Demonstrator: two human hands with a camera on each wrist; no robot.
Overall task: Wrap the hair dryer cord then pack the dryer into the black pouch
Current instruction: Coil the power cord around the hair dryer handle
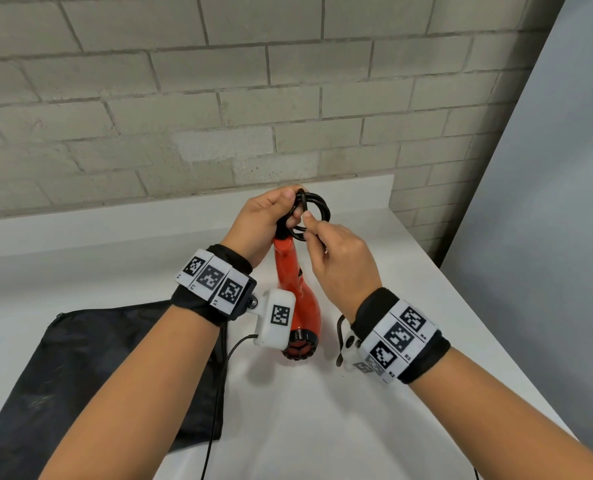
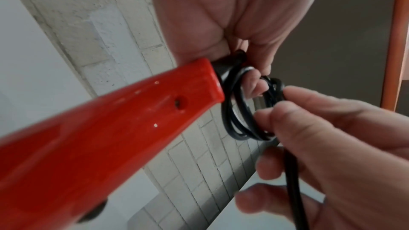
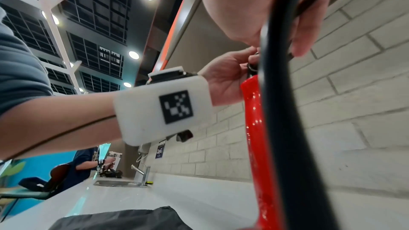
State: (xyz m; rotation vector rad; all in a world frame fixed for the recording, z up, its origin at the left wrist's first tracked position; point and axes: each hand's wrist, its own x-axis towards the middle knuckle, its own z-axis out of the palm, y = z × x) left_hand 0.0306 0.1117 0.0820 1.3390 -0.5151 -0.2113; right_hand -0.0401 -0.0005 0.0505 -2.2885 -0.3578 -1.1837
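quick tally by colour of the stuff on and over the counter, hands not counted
Red: 1, the hair dryer
Black: 2, the cord coiled at the handle end, and the pouch lying flat on the counter
Total: 3

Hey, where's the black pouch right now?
In the head view the black pouch lies flat on the white counter at lower left, under the left forearm, beside the red hair dryer.
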